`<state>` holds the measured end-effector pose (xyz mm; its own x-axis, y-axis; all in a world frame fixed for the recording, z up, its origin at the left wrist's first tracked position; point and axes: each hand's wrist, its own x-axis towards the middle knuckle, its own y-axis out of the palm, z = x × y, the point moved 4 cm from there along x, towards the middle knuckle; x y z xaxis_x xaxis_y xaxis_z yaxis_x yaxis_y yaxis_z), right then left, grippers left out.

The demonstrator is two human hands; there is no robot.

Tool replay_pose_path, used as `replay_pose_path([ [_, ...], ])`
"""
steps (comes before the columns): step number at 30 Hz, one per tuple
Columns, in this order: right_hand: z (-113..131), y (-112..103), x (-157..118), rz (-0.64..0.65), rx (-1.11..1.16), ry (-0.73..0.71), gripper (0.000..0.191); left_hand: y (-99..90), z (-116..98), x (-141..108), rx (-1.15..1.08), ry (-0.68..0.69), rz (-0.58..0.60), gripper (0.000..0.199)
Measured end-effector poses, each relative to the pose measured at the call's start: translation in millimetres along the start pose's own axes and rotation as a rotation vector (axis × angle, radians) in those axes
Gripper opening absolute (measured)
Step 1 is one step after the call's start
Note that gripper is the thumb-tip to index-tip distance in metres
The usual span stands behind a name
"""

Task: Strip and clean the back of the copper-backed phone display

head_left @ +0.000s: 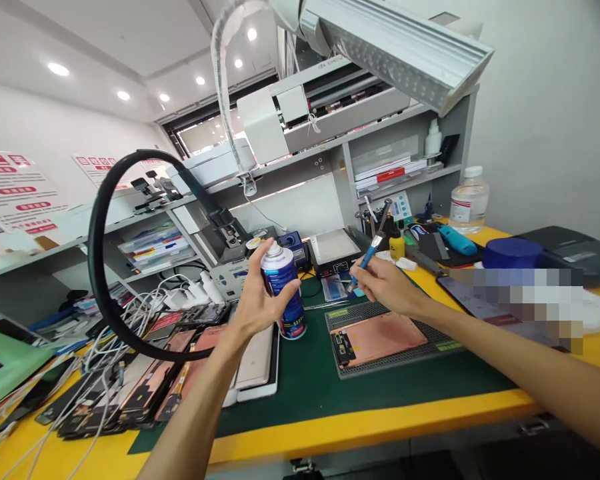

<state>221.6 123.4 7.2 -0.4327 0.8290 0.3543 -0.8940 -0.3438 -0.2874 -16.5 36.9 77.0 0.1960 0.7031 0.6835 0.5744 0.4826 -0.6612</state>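
My left hand (260,293) is around a blue spray can (291,303) with a white top. Its thumb lies across the front, a finger reaches up beside the nozzle, and the other fingers are hidden behind. The can is upright at the green mat (310,393); whether it is lifted I cannot tell. In my right hand (380,283) is a slim blue-handled tool (367,257) with metal ends, pointing down and left. Below that hand, a copper-coloured phone screen panel (380,339) with a black circuit strip lies on a dark perforated pad (347,372).
Stacked phone screens (155,380) and tangled white cables (110,333) fill the left. A black ring on a flexible arm (97,267) curves behind my left forearm. A flat heating plate (333,247) stands behind. A clear bottle (469,200) and a blue round lid (513,253) stand right.
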Motion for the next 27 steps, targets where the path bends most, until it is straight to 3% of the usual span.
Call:
replay_pose_path([
  [5, 0, -11, 7, -0.048, 0.004, -0.007, 0.032, -19.4, -45, 24, 0.151, 0.139, 0.182, 0.073],
  [10, 5, -10, 5, -0.037, -0.012, -0.005, 0.030, -2.2, -62, 3, 0.516, 0.140, 0.740, 0.078],
  [13, 10, -7, 1, -0.020, -0.020, -0.009, 0.028, 15.2, -59, -17, 0.588, 0.145, 0.914, 0.083],
  [18, 12, -6, -1, -0.019, -0.036, -0.016, 0.025, 33.2, -57, -28, 0.597, 0.157, 0.982, 0.083],
  [27, 10, -8, 0, -0.022, -0.053, -0.049, 0.025, 44.8, -62, -28, 0.643, 0.188, 1.049, 0.082],
])
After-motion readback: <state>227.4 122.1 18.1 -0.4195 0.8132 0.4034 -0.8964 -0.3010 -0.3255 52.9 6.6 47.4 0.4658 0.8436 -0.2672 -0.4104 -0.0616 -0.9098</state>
